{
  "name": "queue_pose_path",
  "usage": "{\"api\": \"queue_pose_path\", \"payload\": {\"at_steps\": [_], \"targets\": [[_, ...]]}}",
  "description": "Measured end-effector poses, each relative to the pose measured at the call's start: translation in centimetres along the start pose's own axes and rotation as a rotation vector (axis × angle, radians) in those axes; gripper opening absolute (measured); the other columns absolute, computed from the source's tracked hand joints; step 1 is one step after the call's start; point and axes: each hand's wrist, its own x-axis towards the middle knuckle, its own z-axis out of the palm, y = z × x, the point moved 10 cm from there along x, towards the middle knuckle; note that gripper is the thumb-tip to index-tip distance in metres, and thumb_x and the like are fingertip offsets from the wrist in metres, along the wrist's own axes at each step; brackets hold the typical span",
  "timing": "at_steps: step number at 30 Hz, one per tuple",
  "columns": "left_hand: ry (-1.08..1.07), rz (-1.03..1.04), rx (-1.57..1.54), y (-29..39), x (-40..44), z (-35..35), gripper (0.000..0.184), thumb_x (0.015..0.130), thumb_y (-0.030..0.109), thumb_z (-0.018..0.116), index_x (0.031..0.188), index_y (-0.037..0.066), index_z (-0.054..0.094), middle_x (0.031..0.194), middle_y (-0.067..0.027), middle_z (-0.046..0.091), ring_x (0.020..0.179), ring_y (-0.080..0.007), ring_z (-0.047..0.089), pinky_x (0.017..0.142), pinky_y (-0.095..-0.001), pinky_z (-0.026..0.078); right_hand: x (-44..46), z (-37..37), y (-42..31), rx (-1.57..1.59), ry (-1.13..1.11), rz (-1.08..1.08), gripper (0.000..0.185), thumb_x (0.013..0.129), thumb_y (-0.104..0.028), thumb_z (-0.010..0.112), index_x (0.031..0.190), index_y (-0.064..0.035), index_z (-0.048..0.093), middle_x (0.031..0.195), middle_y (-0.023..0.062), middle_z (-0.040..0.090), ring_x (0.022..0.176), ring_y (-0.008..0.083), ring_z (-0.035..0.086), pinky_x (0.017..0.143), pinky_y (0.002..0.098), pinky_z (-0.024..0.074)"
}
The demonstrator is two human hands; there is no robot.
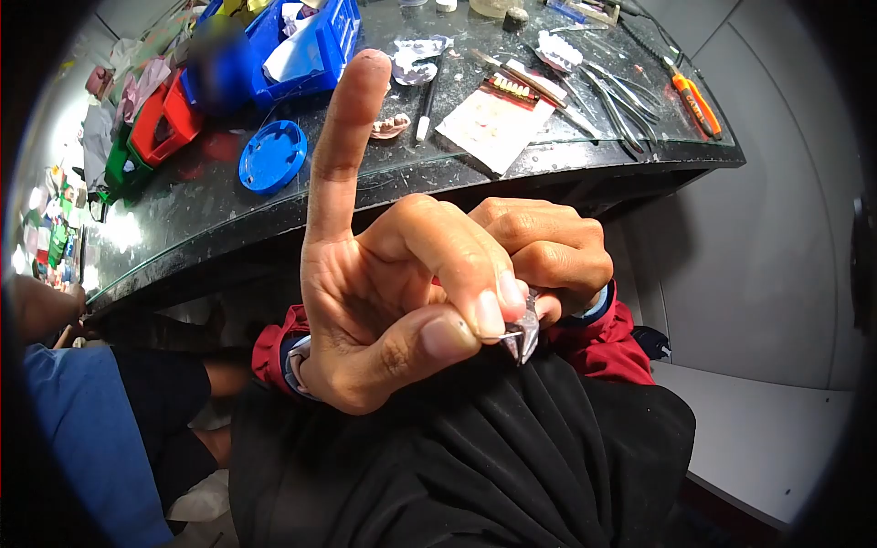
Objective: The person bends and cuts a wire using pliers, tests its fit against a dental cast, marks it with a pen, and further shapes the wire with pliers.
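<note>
My left hand [365, 292] is raised over my lap, its index finger pointing straight up. Between its thumb and bent fingers it pinches a short, thin metal wire [505, 336]. Small pliers [523, 342] meet the wire, their pointed jaws facing down towards me; whether the jaws are closed on it I cannot tell. Wrapped round the pliers' handles is my right hand [548, 242], close against the left fingertips. Most of the handles are hidden by the fingers.
On the black bench [365, 192] lie a blue round lid [272, 157], dental casts [559, 51], a row of false teeth [512, 88], more pliers [617, 105] and an orange-handled tool [696, 105]. Blue bins [306, 55] stand at the back left. Another person [82, 429] sits at left.
</note>
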Motion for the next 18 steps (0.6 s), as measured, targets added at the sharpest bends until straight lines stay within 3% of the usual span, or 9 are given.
{"api": "queue_pose_path", "payload": {"at_steps": [2, 7, 18], "targets": [[-0.060, -0.046, 0.043, 0.2, 0.7, 0.7, 0.116, 0.075, 0.005, 0.078, 0.148, 0.011, -0.012, 0.071, 0.0025, 0.057, 0.074, -0.0107, 0.058, 0.080, -0.0253, 0.056, 0.0, 0.0, 0.0, 0.007, -0.002, 0.001, 0.033, 0.087, -0.024, 0.066, 0.067, -0.0010, 0.053, 0.076, 0.0123, 0.062, 0.063, 0.0235, 0.061, 0.054, 0.0318, 0.0487], [0.140, -0.142, 0.179, 0.8, 0.3, 1.4, 0.115, 0.076, 0.005, 0.077, 0.147, 0.008, -0.013, 0.072, 0.0021, 0.057, 0.074, -0.0105, 0.058, 0.079, -0.0241, 0.056, 0.0, 0.0, 0.0, 0.018, 0.003, -0.006, 0.033, 0.087, -0.023, 0.066, 0.067, -0.0007, 0.053, 0.074, 0.0130, 0.062, 0.061, 0.0236, 0.060, 0.052, 0.0312, 0.0478], [0.050, 0.017, 0.225, 0.2, 1.9, 3.9, 0.111, 0.081, 0.011, 0.074, 0.146, 0.004, -0.015, 0.073, 0.0006, 0.057, 0.074, -0.0111, 0.058, 0.075, -0.0242, 0.053, -0.9, -0.3, 0.4, 0.091, 0.044, -0.031, 0.037, 0.088, -0.022, 0.065, 0.063, -0.0002, 0.047, 0.067, 0.0168, 0.058, 0.052, 0.0246, 0.056, 0.043, 0.0304, 0.0413]]}}
